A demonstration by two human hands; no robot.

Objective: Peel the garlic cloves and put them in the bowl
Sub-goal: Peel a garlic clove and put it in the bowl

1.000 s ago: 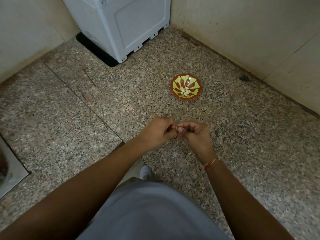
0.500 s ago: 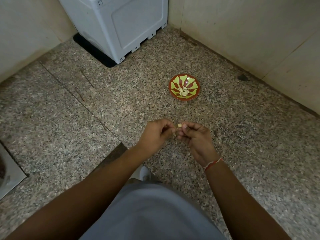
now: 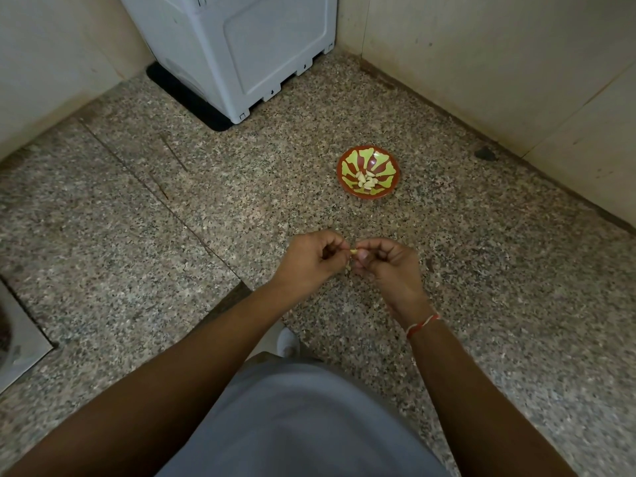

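A small pale garlic clove (image 3: 353,251) is pinched between the fingertips of my left hand (image 3: 311,261) and my right hand (image 3: 389,265), held above the speckled floor. Both hands have curled fingers meeting at the clove. A red thread circles my right wrist. Farther ahead on the floor stands a red bowl (image 3: 346,166) with green petal shapes, holding several peeled cloves (image 3: 366,180) in its middle. The bowl is roughly a hand's length beyond my hands.
A grey-white plastic appliance (image 3: 247,53) stands in the far corner on a dark mat. Cream walls (image 3: 499,70) close the right and back sides. A metal plate (image 3: 17,342) lies at the left edge. My grey-clothed knee (image 3: 303,421) fills the bottom.
The clove's pale tip has come into view between my fingertips. My hands stay together at the same spot, with only small finger movements.
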